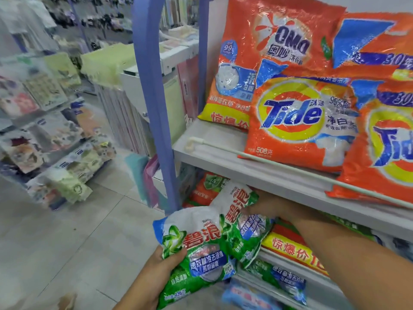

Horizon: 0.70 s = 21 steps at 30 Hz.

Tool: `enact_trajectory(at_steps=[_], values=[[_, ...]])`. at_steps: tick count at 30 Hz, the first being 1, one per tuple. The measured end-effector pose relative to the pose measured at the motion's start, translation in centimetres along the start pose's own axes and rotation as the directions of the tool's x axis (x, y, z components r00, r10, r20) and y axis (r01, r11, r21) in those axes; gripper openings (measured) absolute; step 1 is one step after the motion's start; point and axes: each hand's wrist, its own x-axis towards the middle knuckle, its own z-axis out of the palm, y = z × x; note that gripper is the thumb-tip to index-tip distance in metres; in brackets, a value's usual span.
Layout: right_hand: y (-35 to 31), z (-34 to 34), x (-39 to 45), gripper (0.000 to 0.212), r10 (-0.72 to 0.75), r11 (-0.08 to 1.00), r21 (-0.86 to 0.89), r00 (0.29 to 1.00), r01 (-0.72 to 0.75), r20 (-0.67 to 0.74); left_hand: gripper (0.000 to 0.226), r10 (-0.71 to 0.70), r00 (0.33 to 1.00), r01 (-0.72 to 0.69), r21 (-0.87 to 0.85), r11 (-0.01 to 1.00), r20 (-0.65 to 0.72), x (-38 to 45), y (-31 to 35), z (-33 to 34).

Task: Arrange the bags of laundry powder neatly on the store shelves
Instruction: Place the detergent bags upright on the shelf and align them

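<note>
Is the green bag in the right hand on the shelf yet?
Not yet. The right hand holds the green bag in front of the lower shelf opening.

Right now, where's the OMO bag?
The OMO bag stands at the left end of the upper shelf in the head view, leaning back behind the left Tide bag, which overlaps its lower right corner.

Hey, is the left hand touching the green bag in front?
Touching. The head view shows the left hand with its fingers curled around the lower left edge of the green bag.
</note>
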Motion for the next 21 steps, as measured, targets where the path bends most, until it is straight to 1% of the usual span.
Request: enact_trajectory(at_steps=[1, 2, 3, 5, 6, 8, 9, 10, 11, 12, 13, 14, 16, 17, 18, 21], values=[[-0.1, 0.1, -0.4, 0.118, -0.007, 1.0, 0.0, 1.0, 0.007, -0.023, 0.037, -0.017, 1.0, 0.017, -0.005, 1.0, 0.021, 0.1, 0.3, -0.3], [-0.3, 0.0, -1.5, 0.129, -0.017, 1.0, 0.014, 0.999, 0.018, -0.05, 0.038, -0.047, 0.997, 0.048, -0.009, 0.999, 0.056, 0.2, 0.8, -0.5], [-0.6, 0.1, -2.7, 0.127, -0.003, 0.998, 0.062, 0.997, 0.008, -0.082, 0.041, -0.078, 0.993, 0.079, -0.006, 0.997, 0.088, 0.4, 1.3, -0.8], [-0.5, 0.4, -5.7, 0.099, 0.026, 0.992, 0.122, 0.98, -0.001, -0.197, 0.042, -0.125, 0.98, 0.125, 0.013, 0.992, 0.153, 0.6, 2.5, -0.6], [-0.3, 0.5, -7.4, 0.094, 0.047, 0.988, 0.152, 0.964, -0.007, -0.261, 0.04, -0.134, 0.972, 0.132, 0.023, 0.991, 0.194, 0.8, 3.0, -0.3], [0.8, 1.0, -10.8, 0.095, 0.127, 0.968, 0.251, 0.921, -0.034, -0.367, 0.038, -0.166, 0.949, 0.15, 0.078, 0.986, 0.27, 0.7, 4.2, 1.0], [1.5, 1.3, -12.5, 0.092, 0.175, 0.951, 0.306, 0.895, -0.046, -0.411, 0.037, -0.179, 0.938, 0.152, 0.111, 0.982, 0.298, 0.8, 4.8, 1.8], [1.8, 1.7, -14.5, 0.084, 0.222, 0.93, 0.364, 0.861, -0.047, -0.457, 0.037, -0.187, 0.926, 0.15, 0.135, 0.979, 0.329, 1.2, 5.1, 2.6], [2.8, 2.1, -16.2, 0.068, 0.261, 0.896, 0.443, 0.827, -0.016, -0.497, 0.04, -0.195, 0.917, 0.141, 0.175, 0.974, 0.347, 1.5, 5.3, 3.4], [3.3, 2.5, -18.1, 0.047, 0.305, 0.861, 0.508, 0.783, 0.017, -0.543, 0.049, -0.205, 0.91, 0.127, 0.227, 0.965, 0.359, 2.0, 5.3, 4.5], [4.2, 3.0, -20.0, 0.034, 0.332, 0.829, 0.556, 0.747, 0.061, -0.577, 0.062, -0.218, 0.903, 0.109, 0.292, 0.95, 0.371, 2.5, 5.1, 5.5], [4.8, 3.3, -21.9, 0.028, 0.365, 0.809, 0.582, 0.706, 0.081, -0.607, 0.071, -0.236, 0.888, 0.101, 0.333, 0.937, 0.394, 3.0, 4.7, 6.6], [6.3, 3.8, -25.2, 0.019, 0.42, 0.778, 0.616, 0.629, 0.121, -0.654, 0.072, -0.267, 0.863, 0.092, 0.388, 0.917, 0.429, 3.5, 3.7, 9.1], [7.0, 3.9, -26.9, 0.019, 0.445, 0.76, 0.634, 0.597, 0.143, -0.668, 0.072, -0.283, 0.853, 0.085, 0.419, 0.904, 0.438, 3.2, 3.2, 10.6], [7.9, 4.1, -28.8, 0.02, 0.488, 0.74, 0.656, 0.55, 0.151, -0.678, 0.073, -0.302, 0.832, 0.075, 0.444, 0.893, 0.466, 2.4, 2.7, 12.5], [11.7, 4.7, -34.1, 0.018, 0.57, 0.69, 0.692, 0.431, 0.212, -0.7, 0.081, -0.32, 0.788, 0.017, 0.501, 0.865, 0.526, -0.1, 0.1, 17.9]])
